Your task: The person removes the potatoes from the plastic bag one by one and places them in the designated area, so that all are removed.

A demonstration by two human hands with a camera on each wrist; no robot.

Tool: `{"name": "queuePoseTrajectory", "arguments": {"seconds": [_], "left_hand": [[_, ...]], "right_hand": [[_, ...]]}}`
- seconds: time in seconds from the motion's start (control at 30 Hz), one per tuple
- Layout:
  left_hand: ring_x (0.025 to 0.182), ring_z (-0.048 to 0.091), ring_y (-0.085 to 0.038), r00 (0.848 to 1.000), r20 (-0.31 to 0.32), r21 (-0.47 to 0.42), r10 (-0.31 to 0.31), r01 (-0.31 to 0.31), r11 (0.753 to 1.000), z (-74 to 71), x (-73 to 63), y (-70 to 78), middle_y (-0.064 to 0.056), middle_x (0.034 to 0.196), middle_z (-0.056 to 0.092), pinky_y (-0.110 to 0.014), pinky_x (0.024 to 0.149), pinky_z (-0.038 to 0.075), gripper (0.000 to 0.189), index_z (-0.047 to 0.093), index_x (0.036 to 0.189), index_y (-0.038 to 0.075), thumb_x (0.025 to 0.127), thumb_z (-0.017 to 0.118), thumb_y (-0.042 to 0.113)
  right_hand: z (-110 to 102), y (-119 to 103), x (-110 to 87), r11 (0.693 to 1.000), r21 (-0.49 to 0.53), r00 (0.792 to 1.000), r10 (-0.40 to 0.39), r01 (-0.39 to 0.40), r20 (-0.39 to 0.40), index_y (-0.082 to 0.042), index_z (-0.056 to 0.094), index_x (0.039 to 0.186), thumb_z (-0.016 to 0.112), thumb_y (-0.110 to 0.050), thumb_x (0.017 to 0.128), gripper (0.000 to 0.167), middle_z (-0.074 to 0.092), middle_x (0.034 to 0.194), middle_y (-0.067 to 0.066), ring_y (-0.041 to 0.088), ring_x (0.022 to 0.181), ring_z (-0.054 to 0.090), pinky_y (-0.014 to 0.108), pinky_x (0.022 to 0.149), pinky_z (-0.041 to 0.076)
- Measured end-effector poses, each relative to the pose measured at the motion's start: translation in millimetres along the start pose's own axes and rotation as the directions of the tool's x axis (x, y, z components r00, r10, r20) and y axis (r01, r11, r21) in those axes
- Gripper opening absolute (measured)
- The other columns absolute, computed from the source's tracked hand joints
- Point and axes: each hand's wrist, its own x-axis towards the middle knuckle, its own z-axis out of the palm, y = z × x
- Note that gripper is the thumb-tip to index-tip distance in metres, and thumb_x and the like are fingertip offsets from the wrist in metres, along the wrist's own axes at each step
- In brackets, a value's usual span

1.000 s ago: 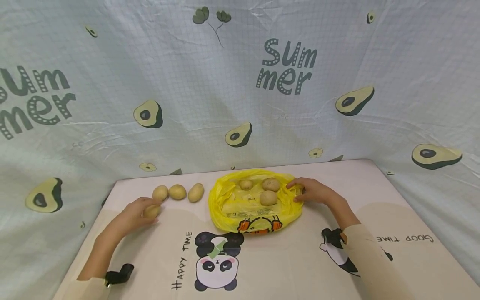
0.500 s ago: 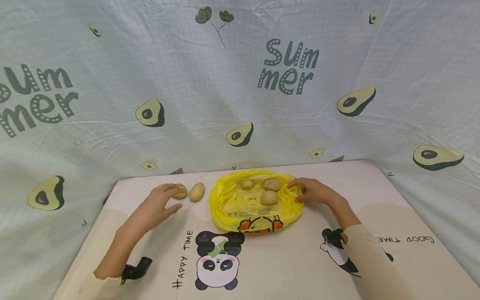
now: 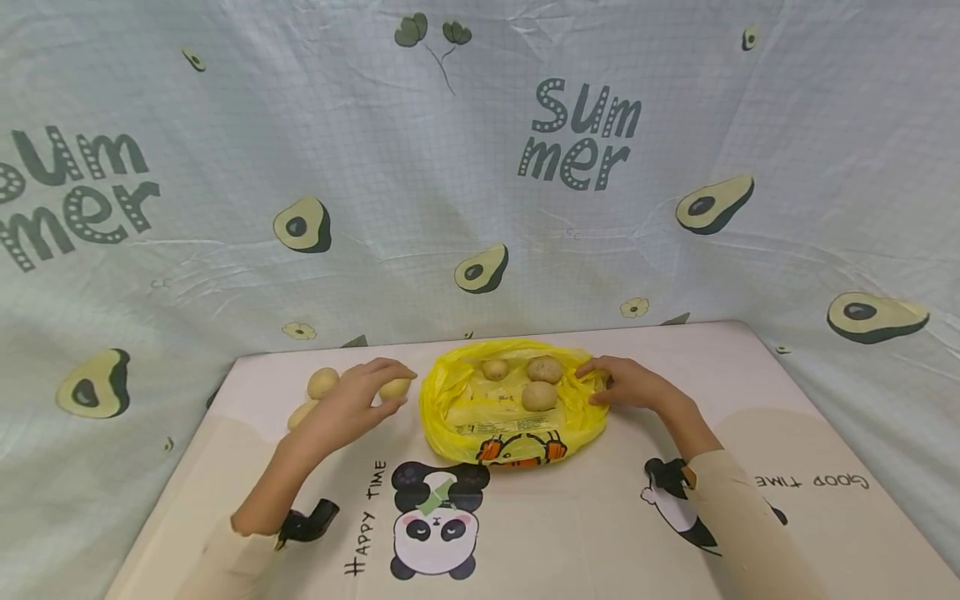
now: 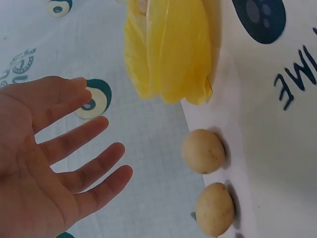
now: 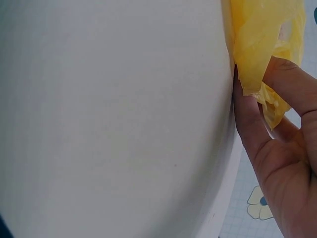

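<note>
My left hand reaches over the table, its fingers spread around a potato left of the yellow plastic bag. In the left wrist view, the left hand has its palm bare and fingers apart; two potatoes, one nearer the bag, lie to the side. Inside the wide-mouthed bag rest three potatoes, one in front. At the bag's right rim, my right hand pinches the plastic between thumb and fingers, as the right wrist view shows on the bag's edge.
Left of the left hand lie two more potatoes, one behind and one nearer the wrist. The table cover carries panda prints and lettering. A patterned cloth hangs behind the table's back edge.
My left hand let go of a potato at the left, then moved right past another to the potato closest to the bag. The right hand stays on the bag's rim.
</note>
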Motion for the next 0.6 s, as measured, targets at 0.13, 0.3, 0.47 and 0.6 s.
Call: {"name": "queuePoseTrajectory", "arguments": {"seconds": [0.13, 0.3, 0.47, 0.6], "left_hand": [[0.127, 0.056, -0.038, 0.999, 0.040, -0.012, -0.014, 0.015, 1.000, 0.8, 7.7, 6.4, -0.014, 0.138, 0.060, -0.057, 0.104, 0.046, 0.034, 0.067, 0.131, 0.012, 0.097, 0.069, 0.015], [0.130, 0.053, -0.037, 0.997, 0.071, -0.034, -0.010, 0.012, 0.999, 4.5, 19.1, 11.5, -0.013, 0.141, 0.058, -0.056, 0.108, 0.043, 0.035, 0.065, 0.133, 0.010, 0.099, 0.067, 0.017], [0.130, 0.053, -0.037, 0.997, 0.080, -0.054, 0.020, -0.015, 0.998, 10.1, 30.0, 15.0, -0.014, 0.140, 0.059, -0.055, 0.108, 0.043, 0.034, 0.065, 0.132, 0.008, 0.099, 0.067, 0.015], [0.130, 0.053, -0.036, 0.993, 0.092, -0.077, 0.071, -0.064, 0.995, 16.2, 38.0, 18.3, -0.014, 0.138, 0.060, -0.054, 0.109, 0.043, 0.034, 0.065, 0.132, 0.007, 0.099, 0.067, 0.014]], "right_hand": [[-0.4, -1.5, -1.0, 1.000, 0.005, 1.000, -0.010, 0.010, -0.002, -0.011, 0.066, 0.129, 0.075, -0.014, 0.092, 0.039, 0.053, 0.145, 0.022, 0.043, 0.135, 0.044, 0.062, 0.114, 0.032], [-1.0, -2.4, -3.0, 1.000, 0.001, 1.000, -0.002, 0.002, -0.001, -0.011, 0.066, 0.130, 0.075, -0.014, 0.092, 0.039, 0.052, 0.146, 0.022, 0.044, 0.137, 0.042, 0.062, 0.114, 0.032], [-1.0, -2.7, -2.8, 1.000, -0.001, 1.000, -0.011, 0.011, -0.001, -0.010, 0.065, 0.130, 0.075, -0.014, 0.092, 0.039, 0.051, 0.147, 0.023, 0.046, 0.140, 0.039, 0.063, 0.114, 0.030], [-0.7, -2.3, -2.4, 1.000, 0.001, 1.000, -0.009, 0.009, -0.003, -0.011, 0.066, 0.129, 0.075, -0.014, 0.092, 0.038, 0.051, 0.147, 0.023, 0.046, 0.140, 0.039, 0.063, 0.115, 0.029]]}}
